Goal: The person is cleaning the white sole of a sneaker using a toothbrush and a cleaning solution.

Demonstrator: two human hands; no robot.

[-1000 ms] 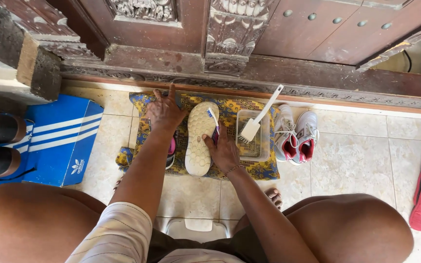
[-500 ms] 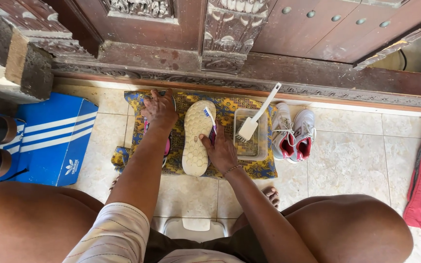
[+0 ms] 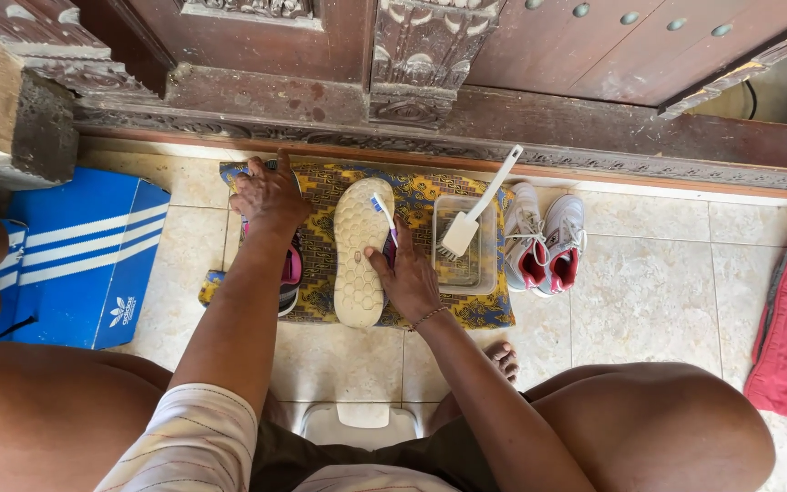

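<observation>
Sitting over a patterned mat (image 3: 321, 196), a person readies shoes for scrubbing at a carved wooden doorway.

From left: a blue shoebox (image 3: 84, 260) lies on the tiles; the left hand (image 3: 268, 196) presses, fingers spread, on a pink-lined shoe (image 3: 290, 273); a pale shoe (image 3: 360, 251) lies sole up at mid-mat, the right hand (image 3: 409, 273) gripping its side along with a toothbrush (image 3: 383, 214). Scrubbing looks barely begun (no suds visible); a white brush (image 3: 480, 205) rests in a clear tub (image 3: 466, 264), a white pair (image 3: 544, 241) waits. Open tile lies right; the door sill hems the far edge.
</observation>
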